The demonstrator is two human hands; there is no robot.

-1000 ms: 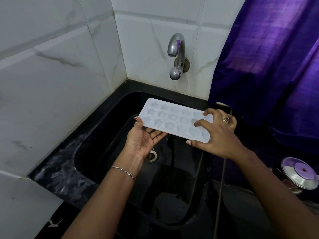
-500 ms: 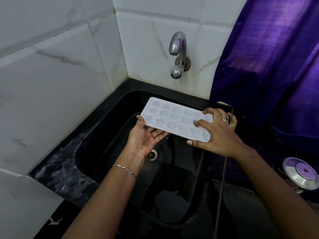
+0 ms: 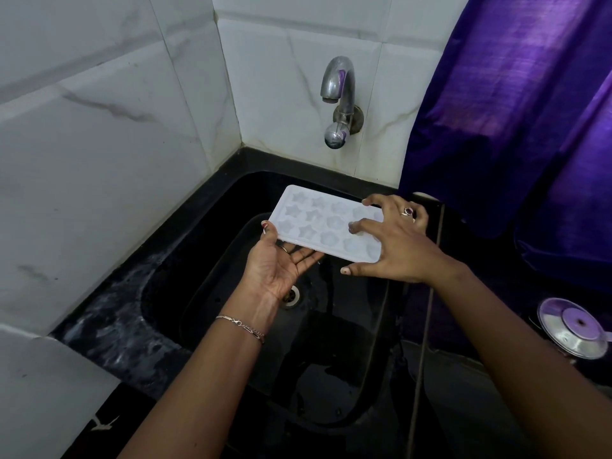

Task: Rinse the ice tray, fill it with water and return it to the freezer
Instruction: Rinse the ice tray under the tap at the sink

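Since half a second ago the right grip has slid a little along the ice tray toward the left grip; the tray itself has hardly shifted. A thin bracelet circles the wrist just behind the left grip. That grip lies palm up under the tray's left end, fingers straight and bearing it, thumb against the short edge. The right grip clasps the other end from above. Its fingers are bent and spread, the index fingertip presses into a mould, another finger hooks over the far edge, and the thumb stretches just off the near edge. It wears a ring.

Between the grips the tray rides mould-side up, star and flower hollows showing. Its long axis runs from grip to grip, with the left end slightly farther away. Below both grips lies the black sink, its drain by the left grip's heel. Beyond them a chrome tap juts from the white tiled wall, and a purple curtain hangs beyond the right grip.
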